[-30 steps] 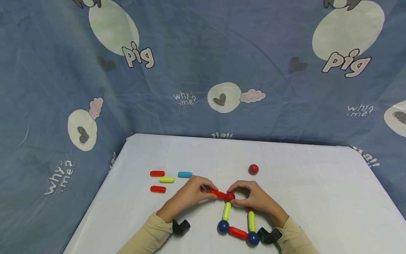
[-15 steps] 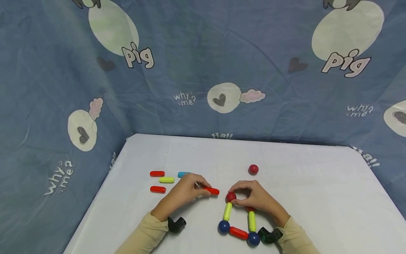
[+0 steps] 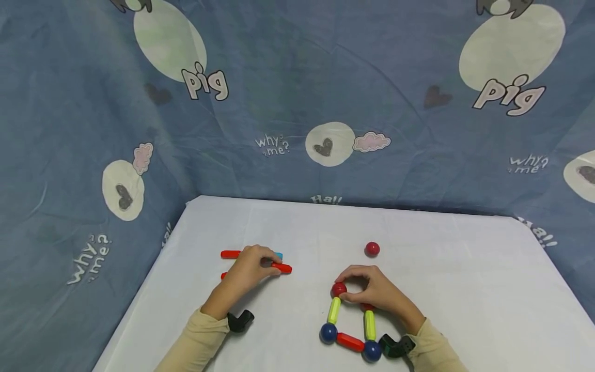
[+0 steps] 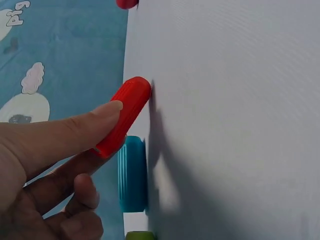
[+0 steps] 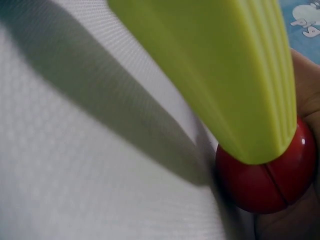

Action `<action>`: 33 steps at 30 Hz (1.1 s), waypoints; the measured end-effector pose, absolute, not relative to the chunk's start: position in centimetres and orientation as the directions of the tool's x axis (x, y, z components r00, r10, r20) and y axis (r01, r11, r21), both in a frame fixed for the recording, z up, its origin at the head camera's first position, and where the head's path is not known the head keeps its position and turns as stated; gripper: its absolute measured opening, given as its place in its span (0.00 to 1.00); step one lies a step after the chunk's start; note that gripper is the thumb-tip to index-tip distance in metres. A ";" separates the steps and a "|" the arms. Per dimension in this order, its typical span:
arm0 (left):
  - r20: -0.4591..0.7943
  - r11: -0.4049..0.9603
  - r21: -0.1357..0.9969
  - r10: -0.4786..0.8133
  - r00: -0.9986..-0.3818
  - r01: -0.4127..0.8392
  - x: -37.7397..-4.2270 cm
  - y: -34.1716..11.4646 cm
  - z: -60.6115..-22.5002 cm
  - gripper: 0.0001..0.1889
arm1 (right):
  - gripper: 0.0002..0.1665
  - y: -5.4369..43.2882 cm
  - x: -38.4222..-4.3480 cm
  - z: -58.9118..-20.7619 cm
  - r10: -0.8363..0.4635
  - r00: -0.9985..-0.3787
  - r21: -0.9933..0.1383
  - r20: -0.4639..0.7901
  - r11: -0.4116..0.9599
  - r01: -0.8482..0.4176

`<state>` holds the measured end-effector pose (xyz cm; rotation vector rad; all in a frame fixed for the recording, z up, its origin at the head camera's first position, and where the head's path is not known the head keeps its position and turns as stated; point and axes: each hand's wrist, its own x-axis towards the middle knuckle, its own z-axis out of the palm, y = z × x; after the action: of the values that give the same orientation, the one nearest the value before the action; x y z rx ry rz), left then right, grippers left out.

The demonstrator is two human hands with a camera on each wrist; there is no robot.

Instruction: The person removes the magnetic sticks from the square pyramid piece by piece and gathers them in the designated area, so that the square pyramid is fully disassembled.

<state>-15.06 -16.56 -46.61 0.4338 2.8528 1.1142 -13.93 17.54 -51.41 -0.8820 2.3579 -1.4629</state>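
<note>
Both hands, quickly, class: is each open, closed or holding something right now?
Left hand: holding a red rod by thumb and fingers.
Right hand: holding a red ball, which touches a yellow rod.

The blue cloth [image 3: 297, 98] reads "pig", "why me?" and "Ha!!".

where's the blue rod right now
In the head view, left of centre on the white tabletop, the blue rod lies partly hidden by the left hand; the left wrist view shows it lower in frame than the red rod that hand pinches.
</note>
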 end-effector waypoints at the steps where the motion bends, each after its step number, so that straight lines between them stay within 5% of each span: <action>1: 0.053 0.709 0.664 0.274 -0.960 0.239 -15.1 -16.6 -46.6 0.10 | 0.17 17.5 -13.9 -51.4 -0.599 -0.793 -0.872 0.115 0.321 -0.369; 27: 0.095 0.821 0.515 0.232 -0.968 0.247 -14.5 -15.9 -46.5 0.12 | 0.18 17.5 -13.9 -51.6 -0.593 -0.799 -0.880 0.096 0.324 -0.347; 33: 0.079 0.726 0.541 0.458 -0.886 0.424 -12.3 -12.7 -44.9 0.13 | 0.18 17.5 -13.9 -51.5 -0.594 -0.797 -0.879 0.111 0.315 -0.357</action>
<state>-12.28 -12.73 -44.86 0.7320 2.8631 0.8748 -13.86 17.49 -51.47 -0.8677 2.3482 -1.4766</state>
